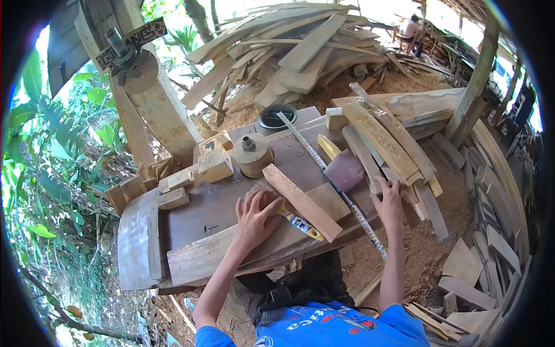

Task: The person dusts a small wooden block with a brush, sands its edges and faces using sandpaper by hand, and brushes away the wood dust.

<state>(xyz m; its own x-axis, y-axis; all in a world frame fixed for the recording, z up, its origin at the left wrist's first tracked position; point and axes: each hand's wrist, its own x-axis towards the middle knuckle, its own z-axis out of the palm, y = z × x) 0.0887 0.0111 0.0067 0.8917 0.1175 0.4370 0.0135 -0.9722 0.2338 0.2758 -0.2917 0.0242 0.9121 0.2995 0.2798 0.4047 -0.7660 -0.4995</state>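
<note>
My left hand (256, 218) lies with spread fingers on a long plank (202, 254) on the bench. Beside its thumb is a paintbrush (305, 226) with a blue, white and yellow handle; its bristle end is partly hidden by the hand. A short wooden piece (303, 201) lies slanted across the plank, just beyond the brush. My right hand (388, 201) is closed around the near end of a narrow, weathered wooden slat (359, 151) at the bench's right. To the left of this slat lie a purplish sheet (345, 171) and a white measuring tape (304, 143).
A round wooden block (252, 156), small wood blocks (215, 165) and a black round lid (277, 117) are on the bench. Boards (384, 141) are stacked right. A large wood pile (312, 52) rises behind; a post (477, 75) stands right. A person (409, 30) sits far back.
</note>
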